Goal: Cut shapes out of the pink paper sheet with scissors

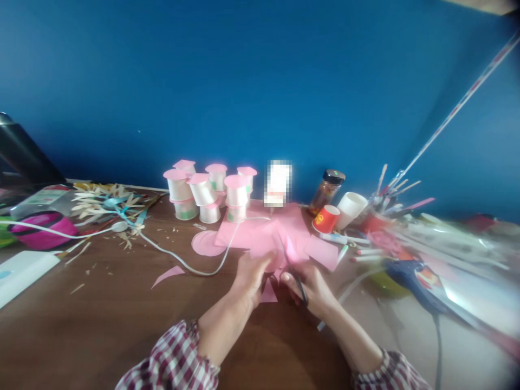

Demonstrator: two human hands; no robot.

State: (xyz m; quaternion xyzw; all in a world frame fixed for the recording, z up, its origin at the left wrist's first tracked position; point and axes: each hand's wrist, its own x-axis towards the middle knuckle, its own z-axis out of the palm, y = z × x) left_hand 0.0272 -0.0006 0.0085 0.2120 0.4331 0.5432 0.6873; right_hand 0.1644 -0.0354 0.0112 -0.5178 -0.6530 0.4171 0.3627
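Note:
My left hand (249, 276) is closed on a piece of pink paper (266, 246) held just above the brown table (101, 314). My right hand (311, 287) grips dark-handled scissors (299, 287) whose blades reach into that pink piece. A small pink offcut (268, 292) lies under my hands. More pink sheets (280, 225) and a pink paper disc (205, 244) lie just beyond. Both wrists wear checked sleeves.
Several white cups with pink lids (211, 189) stand stacked at the back. A white cable (179, 260) crosses the table. A red paper cup (326, 218), a white cup (351, 208), a jar (327, 189), pens and a blue glue gun (410, 271) crowd the right. Straw scraps and a pink object (43, 230) lie left.

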